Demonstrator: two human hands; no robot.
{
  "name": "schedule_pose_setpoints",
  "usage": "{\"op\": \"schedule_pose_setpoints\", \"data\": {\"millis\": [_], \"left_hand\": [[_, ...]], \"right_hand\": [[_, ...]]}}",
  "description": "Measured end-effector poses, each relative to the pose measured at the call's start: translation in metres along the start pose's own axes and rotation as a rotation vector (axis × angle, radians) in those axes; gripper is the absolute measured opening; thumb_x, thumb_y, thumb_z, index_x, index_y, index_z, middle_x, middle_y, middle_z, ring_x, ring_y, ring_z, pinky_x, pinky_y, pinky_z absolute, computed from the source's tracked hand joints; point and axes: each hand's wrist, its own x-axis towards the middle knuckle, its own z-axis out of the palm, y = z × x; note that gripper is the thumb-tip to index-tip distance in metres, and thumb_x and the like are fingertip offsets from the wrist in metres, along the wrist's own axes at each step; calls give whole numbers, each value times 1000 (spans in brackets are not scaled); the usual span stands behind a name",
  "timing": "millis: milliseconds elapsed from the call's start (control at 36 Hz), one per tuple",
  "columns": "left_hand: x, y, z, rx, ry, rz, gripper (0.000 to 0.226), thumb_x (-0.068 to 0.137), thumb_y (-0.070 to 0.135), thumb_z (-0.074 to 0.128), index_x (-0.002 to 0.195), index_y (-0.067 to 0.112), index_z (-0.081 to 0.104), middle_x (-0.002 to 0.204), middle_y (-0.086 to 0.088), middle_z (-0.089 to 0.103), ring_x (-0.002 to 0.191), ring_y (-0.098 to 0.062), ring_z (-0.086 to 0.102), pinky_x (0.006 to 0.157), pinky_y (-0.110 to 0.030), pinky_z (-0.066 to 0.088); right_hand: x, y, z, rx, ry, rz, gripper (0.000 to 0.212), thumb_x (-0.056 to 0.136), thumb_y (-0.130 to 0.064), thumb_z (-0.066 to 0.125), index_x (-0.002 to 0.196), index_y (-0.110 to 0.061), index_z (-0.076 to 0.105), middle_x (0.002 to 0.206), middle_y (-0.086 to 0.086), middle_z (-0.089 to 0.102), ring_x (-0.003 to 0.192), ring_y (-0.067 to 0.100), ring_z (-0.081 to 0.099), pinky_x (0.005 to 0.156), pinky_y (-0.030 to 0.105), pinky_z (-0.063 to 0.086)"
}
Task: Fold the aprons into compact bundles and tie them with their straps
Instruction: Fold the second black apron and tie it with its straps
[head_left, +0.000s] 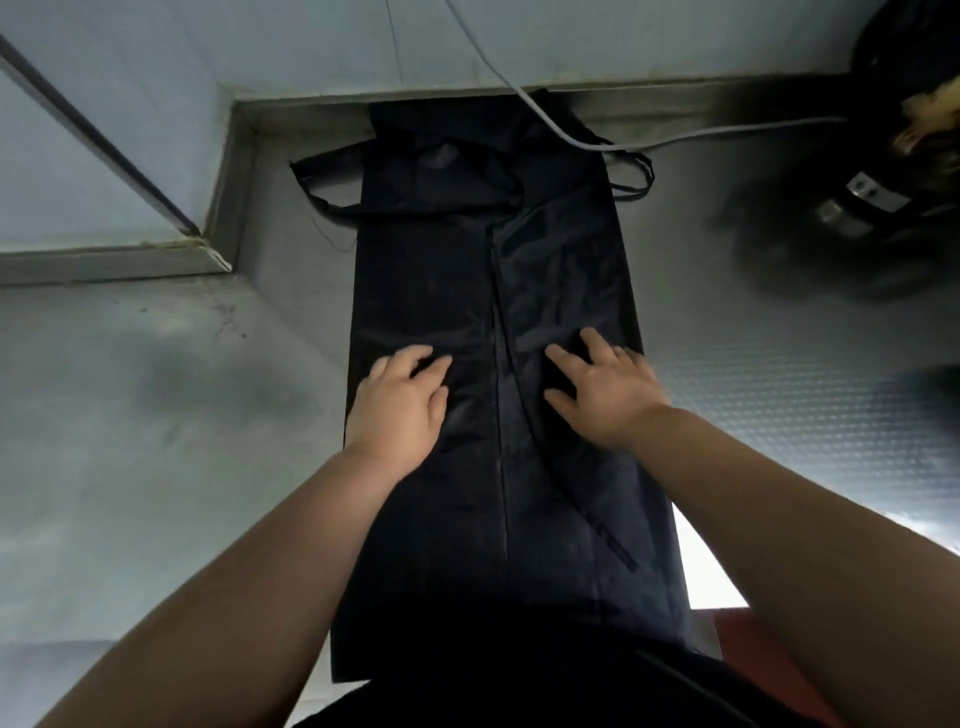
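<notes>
Two hands lay flat on a dark apron (467, 270), neither one gripping anything. The left hand (400, 400) pressed palm-down on the left folded panel, its fingers spread and slightly bent against the cloth. The right hand (605, 389) pressed the right panel in the same way, fingers splayed and relaxed, level with the left hand and apart from it. Between the two hands ran the line where the apron's folded side edges met, stretching lengthwise away from the person. Just inside the right hand, a flat strap (587, 512) crossed the right panel on a slant, running back toward the person past the right wrist.

Beyond the fingertips the apron stretched as a long narrow strip on the grey tabletop (182, 415), its far end bunched and creased. Out past the left hand, at that far end, a looped strap (317, 187) stuck out sideways onto the tabletop. Out past the right hand, another thin loop (636, 176) did the same. A pale grey cable (675, 139) lay across the apron's far end and ran on to the right. Farther right of the right hand sat a dark, blurred object (883, 156), too unclear to tell what it was.
</notes>
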Motion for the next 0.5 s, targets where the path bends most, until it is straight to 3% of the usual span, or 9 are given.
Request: {"op": "schedule_pose_setpoints", "data": {"millis": [83,167,278,361,500], "left_hand": [[-22,9,4,32,-47,-49,42,96,26,49,137,20,49,147,-3,39,134,-26,34,108,-44,31],[-44,17,7,82,-34,-111,43,97,30,45,139,25,46,150,1,35,138,-23,28,111,-41,22],[-62,22,8,-20,-11,-168,37,95,26,49,132,22,55,142,2,44,130,-24,38,106,-40,33],[-64,36,6,-152,-9,-221,36,96,33,48,128,21,58,138,5,47,125,-20,41,105,-37,36],[-45,64,1,-298,-167,-160,52,96,43,43,145,37,27,149,3,27,133,-20,31,108,-41,34]], "right_hand": [[-14,5,12,20,8,-25,57,98,-50,29,150,-34,11,159,8,-1,144,31,12,118,39,4],[-28,4,19,49,62,-38,52,99,-45,32,148,-30,23,157,8,12,140,31,22,115,40,14],[-40,-1,24,139,66,-73,46,99,-41,37,142,-26,39,144,5,33,127,27,41,107,37,28],[-42,-3,24,224,-6,-107,41,100,-31,37,140,-25,42,140,6,37,122,27,45,107,36,34],[-38,0,10,387,-23,-70,43,99,-11,36,141,-21,41,143,9,39,127,25,44,103,24,34]]}}
